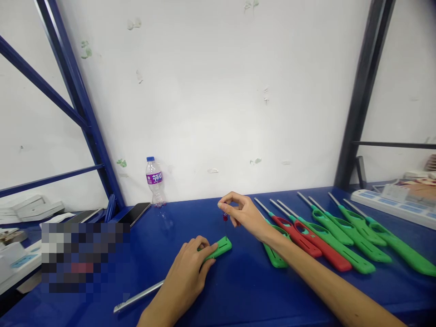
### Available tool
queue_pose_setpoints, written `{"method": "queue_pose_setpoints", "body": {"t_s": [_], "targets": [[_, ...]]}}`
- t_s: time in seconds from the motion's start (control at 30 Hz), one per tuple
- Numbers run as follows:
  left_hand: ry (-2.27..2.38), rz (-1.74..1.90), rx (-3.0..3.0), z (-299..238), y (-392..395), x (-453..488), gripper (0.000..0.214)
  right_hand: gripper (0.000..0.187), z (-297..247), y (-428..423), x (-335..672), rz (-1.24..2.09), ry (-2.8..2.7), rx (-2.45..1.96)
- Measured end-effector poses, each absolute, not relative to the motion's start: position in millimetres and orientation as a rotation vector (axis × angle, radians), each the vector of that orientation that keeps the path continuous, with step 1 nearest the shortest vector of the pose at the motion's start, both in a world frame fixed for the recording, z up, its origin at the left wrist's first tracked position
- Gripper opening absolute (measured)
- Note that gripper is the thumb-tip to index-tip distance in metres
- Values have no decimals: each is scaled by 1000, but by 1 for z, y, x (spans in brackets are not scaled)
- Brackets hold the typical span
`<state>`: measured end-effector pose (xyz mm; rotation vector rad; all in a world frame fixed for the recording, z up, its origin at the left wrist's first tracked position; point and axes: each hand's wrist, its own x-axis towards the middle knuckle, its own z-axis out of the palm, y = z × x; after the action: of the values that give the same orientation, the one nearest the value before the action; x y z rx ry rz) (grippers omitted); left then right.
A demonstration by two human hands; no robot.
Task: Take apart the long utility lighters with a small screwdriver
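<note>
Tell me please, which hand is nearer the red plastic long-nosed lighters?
Right. The right hand hovers just left of the red plastic lighters, pinching a small red part; the left hand is farther left, gripping a green plastic lighter handle.

A pixelated patch point(85, 256) masks the left; the pinched red bit point(225, 217) is indistinct.

**Green and red on a blue bench**

A deep blue table point(238, 290) is set against a white wall point(218, 91) flecked with pale green marks. A bright green lighter handle point(220, 247) with a silver tube point(139, 297) is shown, along with a small red piece point(225, 217). Green lighters point(402, 249) are laid beside two red lighters point(327, 252). A clear bottle point(155, 181) is marked by a purple label and blue cap.
</note>
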<state>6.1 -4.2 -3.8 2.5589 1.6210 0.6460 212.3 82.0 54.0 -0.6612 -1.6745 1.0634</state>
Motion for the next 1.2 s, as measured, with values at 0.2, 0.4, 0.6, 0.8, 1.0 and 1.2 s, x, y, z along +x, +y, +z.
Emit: {"method": "queue_pose_setpoints", "body": {"t_s": [0.2, 0.4, 0.6, 0.8, 1.0, 1.2], "targets": [[1617, 639, 2555, -2, -5, 7, 40, 37, 48, 85, 211, 1105, -1679, -609], [1625, 632, 2542, -5, -2, 6, 40, 36, 47, 85, 209, 1014, -1628, -705], [1608, 630, 2573, -5, -1, 5, 42, 37, 48, 90, 214, 1018, -1580, -714], [1585, 665, 2561, -5, -1, 6, 44, 36, 46, 92, 214, 1028, -1591, -740], [1597, 663, 2545, -4, -4, 6, 43, 40, 47, 92, 216, 1095, -1605, -728], [1596, 658, 2515, -2, -4, 7, 43, 37, 44, 87, 210, 1126, -1511, -656]]}}
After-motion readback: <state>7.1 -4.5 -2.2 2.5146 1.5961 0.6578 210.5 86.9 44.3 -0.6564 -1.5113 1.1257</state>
